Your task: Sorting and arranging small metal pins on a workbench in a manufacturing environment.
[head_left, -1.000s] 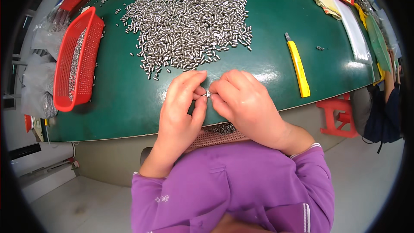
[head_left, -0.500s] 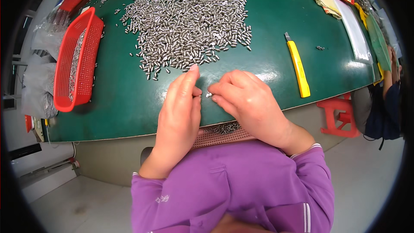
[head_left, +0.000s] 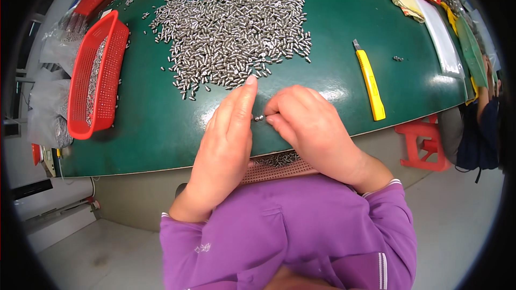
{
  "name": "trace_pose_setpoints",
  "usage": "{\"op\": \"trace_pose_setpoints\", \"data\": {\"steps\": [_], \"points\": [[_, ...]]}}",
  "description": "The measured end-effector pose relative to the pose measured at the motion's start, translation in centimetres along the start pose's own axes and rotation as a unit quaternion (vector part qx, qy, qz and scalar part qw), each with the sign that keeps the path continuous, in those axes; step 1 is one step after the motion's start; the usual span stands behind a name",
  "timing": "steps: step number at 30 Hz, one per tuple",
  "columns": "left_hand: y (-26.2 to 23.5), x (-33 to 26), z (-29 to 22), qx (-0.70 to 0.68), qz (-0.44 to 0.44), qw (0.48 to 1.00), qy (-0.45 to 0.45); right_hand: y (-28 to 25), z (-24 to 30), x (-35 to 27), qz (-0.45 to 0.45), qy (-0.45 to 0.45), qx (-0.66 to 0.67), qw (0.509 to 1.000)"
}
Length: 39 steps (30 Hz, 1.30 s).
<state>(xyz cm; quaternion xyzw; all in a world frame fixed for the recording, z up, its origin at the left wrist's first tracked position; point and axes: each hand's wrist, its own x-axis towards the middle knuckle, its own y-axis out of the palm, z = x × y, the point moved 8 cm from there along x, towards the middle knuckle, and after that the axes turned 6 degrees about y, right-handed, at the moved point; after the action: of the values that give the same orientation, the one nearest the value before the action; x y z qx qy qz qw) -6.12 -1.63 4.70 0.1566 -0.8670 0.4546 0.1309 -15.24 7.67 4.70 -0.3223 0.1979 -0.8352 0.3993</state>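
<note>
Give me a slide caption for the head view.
Both hands pinch a small metal pin beside a pin heap.

Your left hand (head_left: 228,139) lies flat on the green table (head_left: 156,129), fingertip touching the pile of small metal pins (head_left: 236,27). Just right of it, your right hand (head_left: 309,126) pinches one small pin (head_left: 258,118). Left of the pile sits a red basket (head_left: 97,75); right, a yellow utility knife (head_left: 369,80).

My one view: head cam, fisheye, looking steeply down. Close over the green table (head_left: 333,75) edge w/ both forearms entering from below.
</note>
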Motion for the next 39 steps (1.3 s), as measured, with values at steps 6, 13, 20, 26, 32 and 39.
{"op": "trace_pose_setpoints", "data": {"steps": [6,13,20,26,32,39], "points": [[0.1,0.2,0.6,-0.018,-0.013,1.000,0.000,0.3,-0.3,0.4,0.028,0.011,-0.011,0.999],[-0.2,0.8,0.9,-0.076,-0.016,0.997,-0.027,0.2,-1.0,0.2,0.037,0.027,0.023,0.999],[-0.1,0.6,0.9,-0.090,-0.013,0.995,-0.048,0.2,-1.0,0.1,0.035,0.029,0.023,0.999],[-0.3,0.6,0.9,-0.105,-0.022,0.994,-0.032,0.3,-1.2,0.1,0.037,0.028,0.025,0.999],[-1.4,-0.2,2.0,-0.105,-0.072,0.991,-0.044,0.5,-0.1,0.5,0.037,0.001,-0.023,0.999],[-1.8,-0.8,3.9,-0.059,-0.131,0.987,-0.078,1.6,0.6,0.7,0.090,-0.026,-0.011,0.996]]}}
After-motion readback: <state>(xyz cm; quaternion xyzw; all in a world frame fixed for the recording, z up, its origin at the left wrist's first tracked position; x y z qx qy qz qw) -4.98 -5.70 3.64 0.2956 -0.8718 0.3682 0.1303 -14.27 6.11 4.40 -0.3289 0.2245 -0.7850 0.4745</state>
